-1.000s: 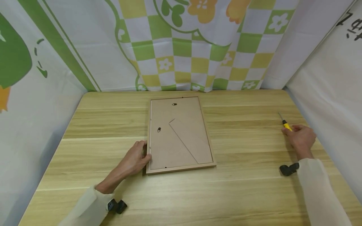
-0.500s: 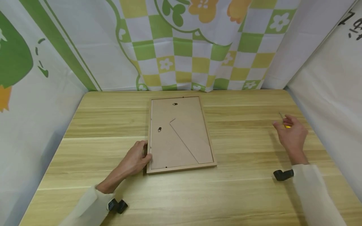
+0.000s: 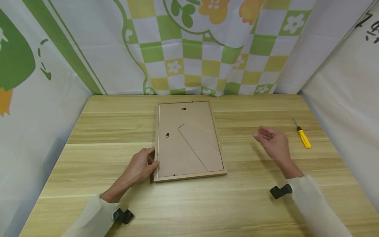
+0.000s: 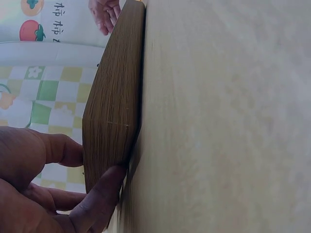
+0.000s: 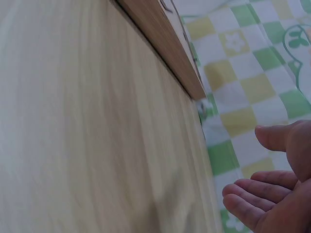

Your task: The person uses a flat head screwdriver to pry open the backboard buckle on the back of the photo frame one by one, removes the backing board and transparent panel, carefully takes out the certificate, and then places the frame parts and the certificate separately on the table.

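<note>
A wooden picture frame (image 3: 192,144) lies back side up on the table, showing its brown backing board, two small black hanging rings and the outline of a stand flap. My left hand (image 3: 140,166) grips its left edge near the front corner. In the left wrist view, the thumb and fingers (image 4: 99,196) pinch the frame's wooden side (image 4: 109,102). To the right of the frame, my right hand (image 3: 273,144) hovers over the table with loosely bent fingers and nothing in it. Farther right lies a screwdriver (image 3: 304,138) with a yellow handle, its tip pointing to the back.
The wood-grain table (image 3: 242,204) reaches back to a checked green, yellow and white curtain (image 3: 192,49). White printed cloth (image 3: 349,92) hangs along the right side and more cloth (image 3: 38,108) along the left.
My right hand has let go of the screwdriver, leaving it on the table, and has moved left toward the frame. The left hand and the frame have stayed in place.
</note>
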Demonstrator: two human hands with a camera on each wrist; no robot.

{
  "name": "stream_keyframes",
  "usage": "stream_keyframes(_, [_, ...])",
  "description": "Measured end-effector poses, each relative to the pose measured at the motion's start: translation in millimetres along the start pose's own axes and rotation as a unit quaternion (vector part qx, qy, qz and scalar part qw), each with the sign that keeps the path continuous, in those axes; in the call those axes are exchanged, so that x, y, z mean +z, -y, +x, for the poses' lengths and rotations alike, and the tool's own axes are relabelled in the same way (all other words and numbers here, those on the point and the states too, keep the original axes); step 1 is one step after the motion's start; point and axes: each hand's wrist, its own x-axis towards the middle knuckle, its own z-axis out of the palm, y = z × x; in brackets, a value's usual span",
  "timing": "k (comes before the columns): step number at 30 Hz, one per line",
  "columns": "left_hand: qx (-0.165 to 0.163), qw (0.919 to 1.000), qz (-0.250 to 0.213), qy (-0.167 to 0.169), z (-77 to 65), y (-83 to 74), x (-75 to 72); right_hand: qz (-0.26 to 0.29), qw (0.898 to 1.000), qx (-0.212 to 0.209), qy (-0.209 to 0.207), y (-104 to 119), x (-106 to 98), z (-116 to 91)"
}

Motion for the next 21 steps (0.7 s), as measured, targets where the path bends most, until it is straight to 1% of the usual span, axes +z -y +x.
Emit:
stream_keyframes(4, [0.0, 1.0, 0.0, -0.003, -0.6, -0.1, -0.2, 0.003, 0.999, 0.0, 0.049, 7, 19, -5])
stream_keyframes(10, [0.005, 0.9999, -0.006, -0.008, -0.3, -0.2, 0.3, 0.036, 0.992, 0.021, 0.118, 19, 49, -15])
stream_keyframes(14, [0.008, 0.9999, -0.006, -0.01, 0.9, -0.2, 0.1, 0.055, 0.989, 0.011, 0.136, 28, 66, -22])
stream_keyframes(19, [0.011, 0.9999, -0.009, -0.009, 1.4, -0.5, -0.1, 0.074, 0.987, -0.013, 0.144, 36, 82, -27])
stream_keyframes(21, [0.01, 0.9999, -0.006, -0.01, 1.4, -0.4, 0.0, 0.076, 0.986, -0.016, 0.144, 39, 86, -29])
